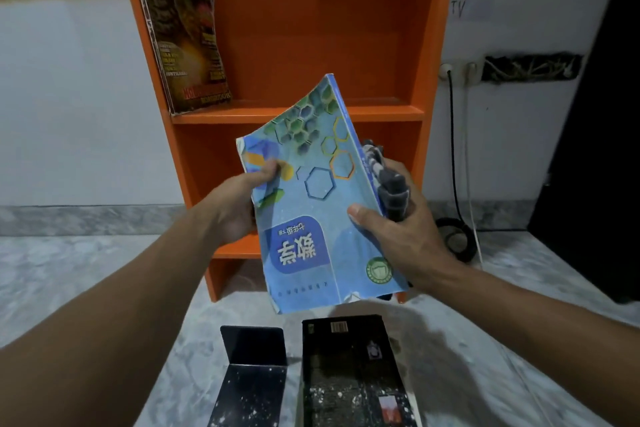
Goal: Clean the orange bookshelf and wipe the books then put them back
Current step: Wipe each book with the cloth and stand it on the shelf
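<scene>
blue paperback book (311, 191) is tilted in the air in front of you, held by both hands, its cover facing you and the printed title upside down. your left hand (239, 204) reaches in from the lower left with the forearm stretched forward. its thumb presses on the cover near the book's left edge and its fingers curl behind. your right hand (398, 232) comes in from the lower right. its thumb lies on the cover by the spine, and its fingers wrap round the spine side while also clutching a bunched grey cloth (391, 187) against the book. the book hangs before the orange bookshelf (381, 45), level with its lower shelves. a magazine (183, 31) leans against the left wall of the upper shelf. below your hands, on the marbled floor (86, 288), a black bookend (254, 357) stands beside a black book (349, 374) lying flat. a dark cable (453, 149) drops from a wall socket (457, 70) right of the bookshelf.
</scene>
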